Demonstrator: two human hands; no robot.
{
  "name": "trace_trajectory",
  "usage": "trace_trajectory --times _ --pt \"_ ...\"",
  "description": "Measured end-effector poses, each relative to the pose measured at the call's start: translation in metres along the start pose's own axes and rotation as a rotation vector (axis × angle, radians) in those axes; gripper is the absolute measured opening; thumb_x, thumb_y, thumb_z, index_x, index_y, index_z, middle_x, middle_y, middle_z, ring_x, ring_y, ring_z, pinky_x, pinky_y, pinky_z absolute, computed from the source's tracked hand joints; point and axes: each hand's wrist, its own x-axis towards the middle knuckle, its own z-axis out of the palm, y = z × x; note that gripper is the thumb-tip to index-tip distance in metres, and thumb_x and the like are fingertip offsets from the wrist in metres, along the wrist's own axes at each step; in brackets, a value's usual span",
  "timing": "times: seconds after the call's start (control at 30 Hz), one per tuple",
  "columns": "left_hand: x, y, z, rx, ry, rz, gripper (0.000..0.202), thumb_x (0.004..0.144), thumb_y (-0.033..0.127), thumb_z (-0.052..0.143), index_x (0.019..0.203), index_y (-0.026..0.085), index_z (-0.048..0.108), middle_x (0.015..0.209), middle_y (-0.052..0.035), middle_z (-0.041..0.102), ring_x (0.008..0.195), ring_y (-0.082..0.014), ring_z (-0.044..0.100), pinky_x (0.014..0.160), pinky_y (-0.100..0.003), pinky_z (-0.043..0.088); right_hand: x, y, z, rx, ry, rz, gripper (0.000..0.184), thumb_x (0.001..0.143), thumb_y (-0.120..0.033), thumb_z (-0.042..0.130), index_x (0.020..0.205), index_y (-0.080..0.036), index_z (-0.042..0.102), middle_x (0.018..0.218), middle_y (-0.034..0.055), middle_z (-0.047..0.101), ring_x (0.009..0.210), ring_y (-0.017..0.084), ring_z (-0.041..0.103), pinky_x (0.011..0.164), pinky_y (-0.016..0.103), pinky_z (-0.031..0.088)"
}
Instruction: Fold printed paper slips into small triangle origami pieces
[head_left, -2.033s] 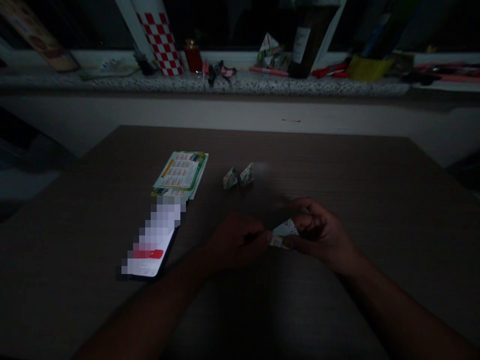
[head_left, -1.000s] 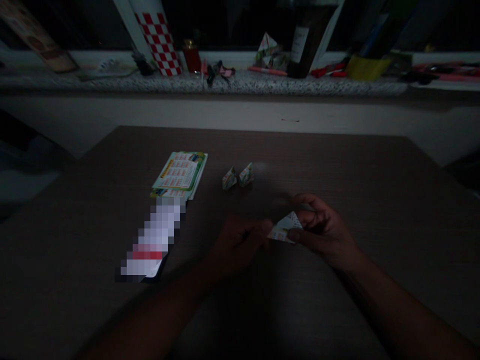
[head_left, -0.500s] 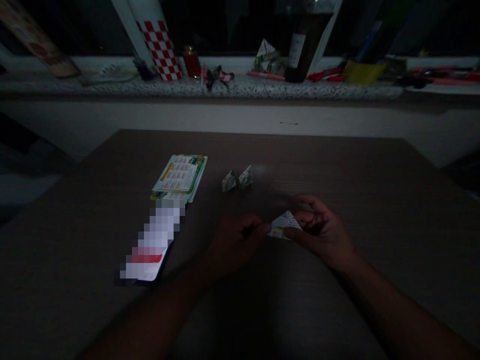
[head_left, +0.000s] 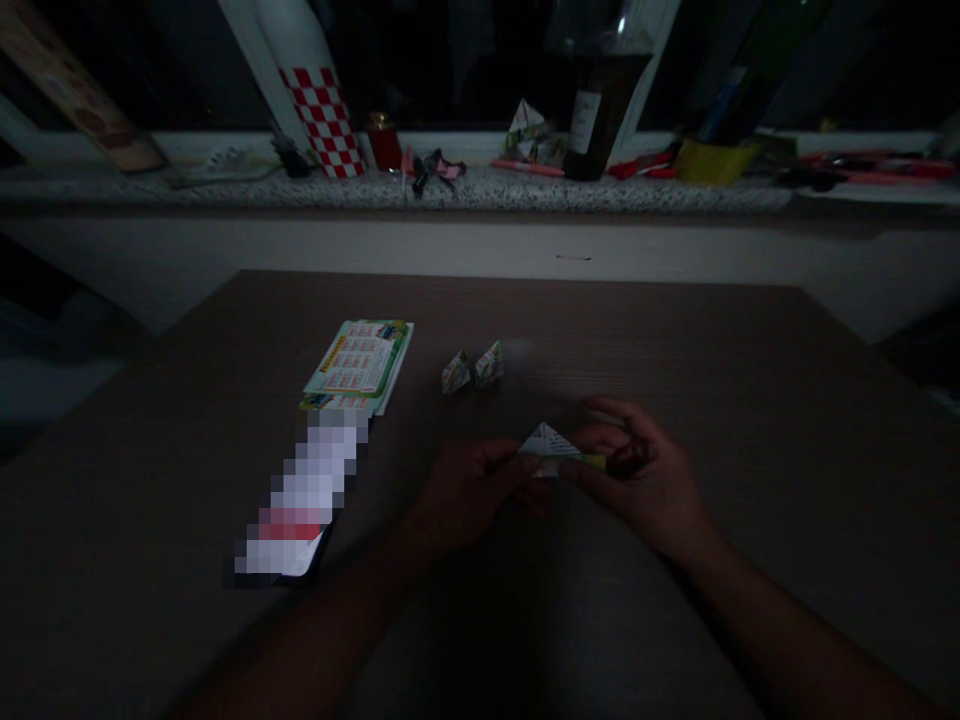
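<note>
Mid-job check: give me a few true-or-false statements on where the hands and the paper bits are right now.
1. The left hand and the right hand both hold one paper. True.
2. Two folded pieces sit on the table beyond the hands. True.
3. The folded pieces touch the right hand. False: they lie apart from it, farther back and to the left.
4. The bottle stands on the table. False: it stands on the sill behind the table.
</note>
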Motion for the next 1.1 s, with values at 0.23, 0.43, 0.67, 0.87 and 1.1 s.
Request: trace_trajectory --times 0.23,0.43,0.67,0.87,1.1 --pt "0.001 0.001 -0.001 0.070 -0.073 0.016 0.027 0.080 0.037 0.066 0.091 0.013 0.068 0.077 -0.0030 0.071 0.066 -0.0138 0.066 0.062 -0.023 0.051 -0.001 0.003 0.003 0.015 -0.021 -0.001 0.054 0.069 -0.013 0.077 0.115 -0.026 0.052 0.082 -0.0004 0.069 0.071 0.012 0.068 0.063 0.022 0.054" --pt "0.004 -0.004 0.000 -0.060 -0.036 -0.007 0.025 0.082 0.036 0.064 0.091 0.012 0.067 0.081 -0.0047 0.073 0.065 -0.0144 0.068 0.061 -0.025 0.053 -0.002 0.003 0.001 -0.295 0.049 -0.214 0.035 0.072 -0.019 0.076 0.104 -0.025 0.062 0.092 0.0044 0.069 0.078 0.017 0.066 0.068 0.030 0.055" --pt "0.002 -0.001 -0.001 -0.078 0.003 0.009 0.026 0.082 0.036 0.065 0.092 0.012 0.068 0.082 -0.0066 0.074 0.064 -0.0158 0.070 0.060 -0.025 0.054 0.002 -0.006 -0.004 -0.548 -0.009 -0.416 0.015 0.080 -0.020 0.069 0.094 -0.025 0.072 0.098 0.0073 0.068 0.090 0.022 0.066 0.076 0.034 0.055" --pt "0.000 0.000 0.001 -0.053 -0.005 0.057 0.024 0.083 0.034 0.063 0.091 0.013 0.069 0.081 -0.0057 0.074 0.064 -0.0149 0.070 0.061 -0.024 0.054 0.001 -0.003 -0.002 -0.525 -0.062 -0.358 0.012 0.083 -0.022 0.066 0.093 -0.024 0.072 0.089 0.0059 0.070 0.079 0.020 0.067 0.067 0.031 0.055" --pt "-0.001 0.003 0.004 -0.006 -0.009 0.060 0.025 0.082 0.036 0.064 0.083 0.012 0.070 0.076 -0.0056 0.073 0.066 -0.0162 0.069 0.063 -0.026 0.054 -0.001 -0.005 -0.001 -0.490 -0.102 -0.232 0.013 0.086 -0.026 0.062 0.076 -0.019 0.066 0.071 0.0032 0.067 0.064 0.015 0.063 0.060 0.027 0.049"
